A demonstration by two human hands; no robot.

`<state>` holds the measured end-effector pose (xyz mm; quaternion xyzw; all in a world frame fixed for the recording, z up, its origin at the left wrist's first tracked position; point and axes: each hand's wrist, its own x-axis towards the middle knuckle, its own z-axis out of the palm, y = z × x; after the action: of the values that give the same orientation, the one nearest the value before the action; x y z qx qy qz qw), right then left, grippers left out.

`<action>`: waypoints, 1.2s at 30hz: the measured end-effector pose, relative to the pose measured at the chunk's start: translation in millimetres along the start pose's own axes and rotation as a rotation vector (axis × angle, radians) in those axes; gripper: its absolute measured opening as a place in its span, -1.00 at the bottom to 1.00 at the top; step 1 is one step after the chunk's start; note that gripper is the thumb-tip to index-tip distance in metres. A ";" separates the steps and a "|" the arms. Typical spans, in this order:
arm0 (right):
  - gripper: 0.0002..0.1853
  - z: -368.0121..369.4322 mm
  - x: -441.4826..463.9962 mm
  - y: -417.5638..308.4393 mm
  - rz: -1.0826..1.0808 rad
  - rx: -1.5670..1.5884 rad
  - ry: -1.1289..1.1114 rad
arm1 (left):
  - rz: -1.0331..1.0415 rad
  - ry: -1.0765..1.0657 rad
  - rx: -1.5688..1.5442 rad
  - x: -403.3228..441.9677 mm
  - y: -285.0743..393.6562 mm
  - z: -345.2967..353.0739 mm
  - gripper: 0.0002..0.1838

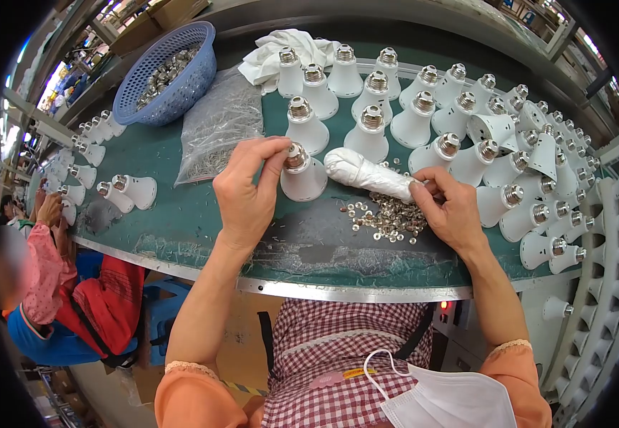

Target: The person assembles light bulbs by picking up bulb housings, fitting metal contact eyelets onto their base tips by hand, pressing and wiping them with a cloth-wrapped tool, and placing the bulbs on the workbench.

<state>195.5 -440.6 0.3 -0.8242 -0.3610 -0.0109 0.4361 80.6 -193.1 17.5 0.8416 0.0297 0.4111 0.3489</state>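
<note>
Back from the table's front edge, the left hand pinches the screw cap of an upright bulb housing, likely best steadied straight, while the right hand grips a white-wrapped tool.

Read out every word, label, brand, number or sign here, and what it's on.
No text can be read.
Yellow strip on the maroon-and-white checked cloth apron: marks too small and blurred to read.
White cone-shaped bulb housings, clear plastic bag: no lettering I can make out.
</note>
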 end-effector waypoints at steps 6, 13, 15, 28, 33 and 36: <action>-0.81 0.3 0.3 -1.1 0.000 -0.002 -0.012 | 0.149 0.026 0.157 5.5 2.6 1.4 -0.89; -0.81 -0.5 0.2 -2.0 0.005 -0.002 -0.017 | 0.386 0.067 0.335 12.4 0.3 0.3 -0.87; -0.81 0.0 -0.2 -2.2 -0.003 -0.005 -0.016 | 0.394 0.050 0.344 12.5 0.2 0.0 -0.86; -0.81 -1.4 0.4 -3.3 0.027 0.034 -0.001 | 0.180 -0.097 0.166 -6.9 25.1 -11.7 -0.82; -0.81 -1.0 1.3 -3.6 0.030 0.068 0.016 | 0.094 -0.541 0.035 -37.6 39.0 8.9 -0.76; -0.81 -1.1 1.0 -3.3 0.022 0.059 0.025 | 0.035 -0.546 0.022 -45.5 43.9 21.8 -0.74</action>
<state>194.6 -439.7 3.7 -0.8146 -0.3467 -0.0058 0.4650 55.8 -253.9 4.7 0.9254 -0.0756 0.1748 0.3277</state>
